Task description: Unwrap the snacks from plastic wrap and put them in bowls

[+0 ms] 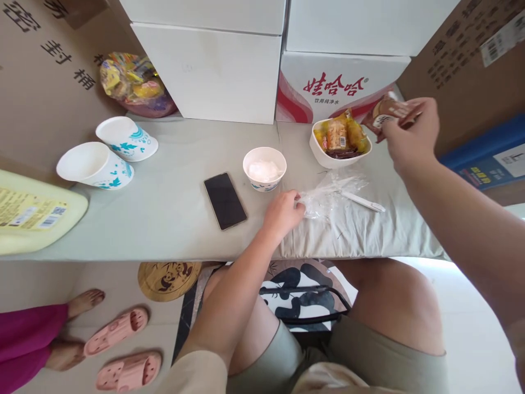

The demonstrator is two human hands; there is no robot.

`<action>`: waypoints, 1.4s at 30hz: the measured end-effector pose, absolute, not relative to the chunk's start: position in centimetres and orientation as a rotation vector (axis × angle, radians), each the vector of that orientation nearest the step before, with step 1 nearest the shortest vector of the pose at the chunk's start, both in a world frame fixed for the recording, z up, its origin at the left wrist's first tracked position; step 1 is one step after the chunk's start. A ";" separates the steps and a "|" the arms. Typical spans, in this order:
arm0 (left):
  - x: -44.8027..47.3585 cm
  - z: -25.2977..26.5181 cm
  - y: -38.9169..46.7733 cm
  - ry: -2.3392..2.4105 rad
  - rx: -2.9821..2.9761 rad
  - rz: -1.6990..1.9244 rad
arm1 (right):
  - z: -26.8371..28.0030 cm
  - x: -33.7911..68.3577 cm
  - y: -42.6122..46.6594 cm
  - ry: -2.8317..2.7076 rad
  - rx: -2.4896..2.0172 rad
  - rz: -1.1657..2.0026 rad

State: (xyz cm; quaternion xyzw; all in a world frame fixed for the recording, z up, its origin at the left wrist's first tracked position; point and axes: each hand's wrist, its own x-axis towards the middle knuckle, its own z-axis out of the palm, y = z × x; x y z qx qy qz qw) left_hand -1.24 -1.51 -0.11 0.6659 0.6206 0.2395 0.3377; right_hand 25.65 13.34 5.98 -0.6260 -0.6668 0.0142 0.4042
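Note:
My right hand point(412, 131), raised at the right, pinches a brown snack packet point(379, 116) just beside a white bowl point(334, 160). That bowl holds several wrapped snacks point(338, 134) in yellow and brown packaging. On the cloth in front of it lies a crumpled clear plastic bag point(322, 200), and the curled fingers of my left hand point(285, 210) grip its left edge. A white stick-like item point(363, 201) rests at the bag's right end. Behind my left hand stands a paper bowl point(265, 185) with white, crumpled-looking contents.
A phone point(225, 200) lies left of the paper bowl. Two paper cups point(110, 167) lie tipped farther left, near a pale yellow bottle point(41, 213). White boxes point(213, 76) line the back. Another person's feet point(68, 353) and pink slippers point(129, 372) are on the floor.

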 end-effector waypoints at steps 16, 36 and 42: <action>-1.3 1.0 -2.1 1.662 1.738 0.580 | 5.1 21.9 16.3 -1.741 -1.893 -0.010; -1.3 0.9 -2.0 1.596 1.729 0.606 | 3.2 23.5 6.6 -1.561 -1.537 0.105; -1.4 0.0 -2.2 1.570 1.871 0.697 | -3.6 24.3 -0.4 -1.431 -1.607 0.350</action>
